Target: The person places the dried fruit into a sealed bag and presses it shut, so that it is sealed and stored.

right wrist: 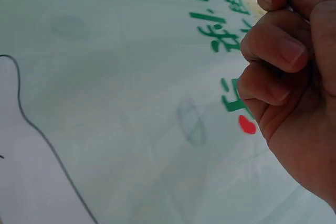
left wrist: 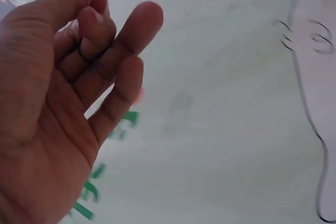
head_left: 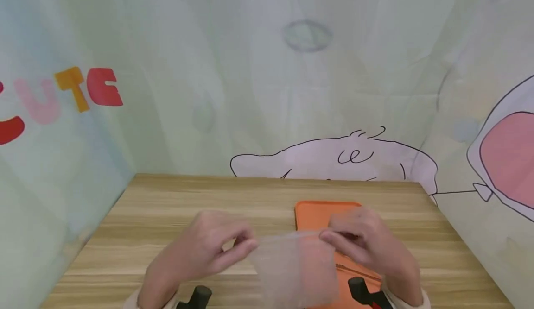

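Note:
A clear plastic bag (head_left: 283, 269) hangs between my two hands above the table, its top edge stretched from one to the other. The left hand (head_left: 208, 244) pinches the bag's left top corner between thumb and fingers. In the left wrist view, a strip of the film rises from the fingertips of that hand (left wrist: 79, 77). At the opposite corner, my right hand (head_left: 371, 242) pinches the film. Its other fingers curl in toward the palm in the right wrist view, where the hand (right wrist: 294, 72) shows at the right edge. Whether anything is inside the bag I cannot tell.
An orange tray (head_left: 306, 211) lies on the wooden table (head_left: 200, 193), partly behind the bag and the right hand. Printed curtains (head_left: 175, 91) stand behind the table and at both sides. Dark wrist-mount parts (head_left: 200, 295) show at the bottom.

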A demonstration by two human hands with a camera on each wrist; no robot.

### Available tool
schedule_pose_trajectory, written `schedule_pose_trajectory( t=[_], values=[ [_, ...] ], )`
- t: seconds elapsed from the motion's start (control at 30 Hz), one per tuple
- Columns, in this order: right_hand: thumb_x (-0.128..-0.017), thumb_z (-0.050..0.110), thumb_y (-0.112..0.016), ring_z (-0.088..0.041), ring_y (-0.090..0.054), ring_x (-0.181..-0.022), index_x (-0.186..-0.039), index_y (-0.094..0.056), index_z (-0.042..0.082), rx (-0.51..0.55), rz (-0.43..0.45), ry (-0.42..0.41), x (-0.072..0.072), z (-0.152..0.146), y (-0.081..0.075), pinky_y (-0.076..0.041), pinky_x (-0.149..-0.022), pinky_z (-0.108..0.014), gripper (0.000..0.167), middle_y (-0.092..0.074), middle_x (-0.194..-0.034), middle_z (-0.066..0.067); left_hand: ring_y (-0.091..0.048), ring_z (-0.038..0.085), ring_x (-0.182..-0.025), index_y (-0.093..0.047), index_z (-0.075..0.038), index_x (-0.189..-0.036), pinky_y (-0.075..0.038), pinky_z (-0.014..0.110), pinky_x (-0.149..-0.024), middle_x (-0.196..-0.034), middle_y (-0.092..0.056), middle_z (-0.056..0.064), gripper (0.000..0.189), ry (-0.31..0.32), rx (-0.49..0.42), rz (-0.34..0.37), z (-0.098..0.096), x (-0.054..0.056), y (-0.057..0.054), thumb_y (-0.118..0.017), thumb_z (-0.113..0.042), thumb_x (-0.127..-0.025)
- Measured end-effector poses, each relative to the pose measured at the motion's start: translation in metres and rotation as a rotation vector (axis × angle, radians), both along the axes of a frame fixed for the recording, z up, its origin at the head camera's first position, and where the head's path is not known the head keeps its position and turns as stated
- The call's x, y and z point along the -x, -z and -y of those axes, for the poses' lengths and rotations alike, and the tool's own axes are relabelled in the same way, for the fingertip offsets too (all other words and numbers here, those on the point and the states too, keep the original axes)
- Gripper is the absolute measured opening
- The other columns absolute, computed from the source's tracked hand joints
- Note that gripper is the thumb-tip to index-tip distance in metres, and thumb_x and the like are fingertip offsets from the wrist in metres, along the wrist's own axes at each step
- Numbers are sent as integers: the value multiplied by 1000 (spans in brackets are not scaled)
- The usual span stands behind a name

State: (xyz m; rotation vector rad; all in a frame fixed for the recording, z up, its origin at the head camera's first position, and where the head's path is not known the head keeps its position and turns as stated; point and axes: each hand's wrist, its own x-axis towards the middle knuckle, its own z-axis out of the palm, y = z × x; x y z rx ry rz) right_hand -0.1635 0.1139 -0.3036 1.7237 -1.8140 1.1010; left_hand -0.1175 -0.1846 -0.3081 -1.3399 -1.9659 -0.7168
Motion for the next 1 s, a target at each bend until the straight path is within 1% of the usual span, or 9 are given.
schedule_pose_trajectory(
  t=[0.07,0.13,0.2,0.27,0.4,0.5,0.67,0.8,1.0],
  values=[
    [-100,8,-62,7,-24,-54,-68,-46,19,-59,109,92,15,-3,13,-23,-46,-9,37,-30,-57,8,-36,-7,-58,-54,-19,-76,-30,6,-53,-64,-46,-14,31,-59,9,76,1,16,10,-50,-27,-107],
    [-98,5,-64,7,-22,-55,-67,-45,21,-113,188,163,28,-3,25,-23,-47,-12,39,-28,-57,8,-31,-8,-58,-52,-20,-75,-27,7,-51,-63,-41,-14,32,-101,23,146,2,29,19,-54,-27,-106],
    [-96,2,-65,5,-22,-55,-67,-45,22,-145,237,194,38,-2,34,-23,-49,-13,40,-26,-58,9,-27,-8,-57,-50,-20,-73,-23,9,-50,-62,-36,-14,31,-131,41,208,4,37,26,-59,-24,-103],
    [-96,2,-64,5,-22,-54,-68,-47,22,-156,263,195,44,-1,40,-24,-49,-15,39,-25,-58,10,-28,-8,-57,-50,-21,-74,-25,10,-50,-63,-36,-16,29,-152,53,247,6,41,31,-64,-19,-100],
    [-97,2,-63,5,-25,-53,-74,-57,22,-150,284,162,49,1,44,-28,-49,-15,31,-30,-58,12,-35,-6,-56,-52,-22,-75,-32,13,-49,-64,-41,-18,27,-183,63,309,11,42,34,-66,-15,-97],
    [-97,0,-63,5,-26,-52,-74,-59,21,-141,294,155,50,0,41,-29,-49,-15,31,-34,-58,12,-40,-5,-57,-55,-21,-76,-38,15,-50,-65,-46,-19,25,-194,70,342,12,41,30,-66,-14,-97],
    [-97,1,-63,3,-26,-51,-73,-59,20,-143,340,188,49,1,41,-29,-50,-16,31,-33,-58,11,-48,-5,-60,-62,-19,-80,-45,17,-54,-69,-54,-17,19,-218,73,391,13,39,29,-67,-13,-97],
    [-100,7,-62,1,-27,-51,-71,-56,18,-152,394,226,48,1,38,-29,-50,-18,31,-31,-60,12,-53,-4,-63,-63,-18,-80,-47,19,-55,-70,-58,-16,18,-232,52,425,11,40,28,-67,-12,-97],
    [-98,5,-63,-2,-39,-54,-70,-55,17,-97,438,247,46,5,39,-36,-50,-22,32,-42,-63,11,-56,-4,-66,-63,-19,-83,-51,20,-59,-72,-58,-16,16,-279,-6,402,11,42,32,-68,-11,-96]
  ],
)
